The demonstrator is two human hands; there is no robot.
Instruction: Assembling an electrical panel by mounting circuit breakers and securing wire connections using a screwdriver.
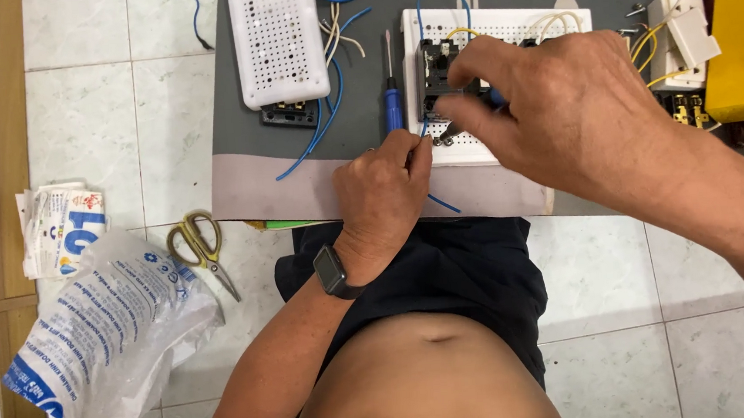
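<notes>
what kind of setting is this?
Likely a home electrical-wiring work spot: a low grey table on tiled floor, white perforated boards with blue wires, a screwdriver, scissors.

right hand [557, 104]: it covered the right part of the black switch [435, 78]; the tool in its fingers was hidden except a small blue bit.
left hand [384, 191]: its fingertips hid where the blue wire [443, 202] was pinched.
yellow box [743, 48]: cut off by the right edge.
white board [277, 37]: its top was cut off by the upper edge.
screws [635, 12]: too small to tell the kind.
bag [106, 341]: its lower end left the picture.
</notes>
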